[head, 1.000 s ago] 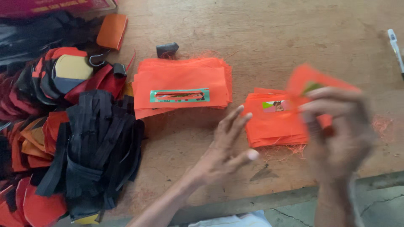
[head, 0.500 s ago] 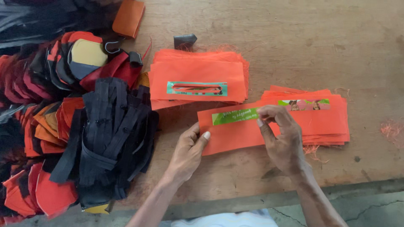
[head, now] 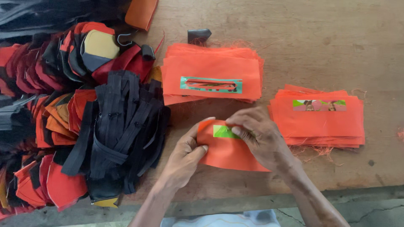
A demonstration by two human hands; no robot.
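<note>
Head view: both hands hold one orange fabric piece at the near edge of the tabletop. The left hand has its grip closed on the piece's left end; the right hand pinches its green label. Two orange stacks lie beyond: one far, one right. Black straps are heaped at left.

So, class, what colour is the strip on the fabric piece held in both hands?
Bright green, on the orange fabric piece; head view.

Orange fabric piece with green strip
</note>
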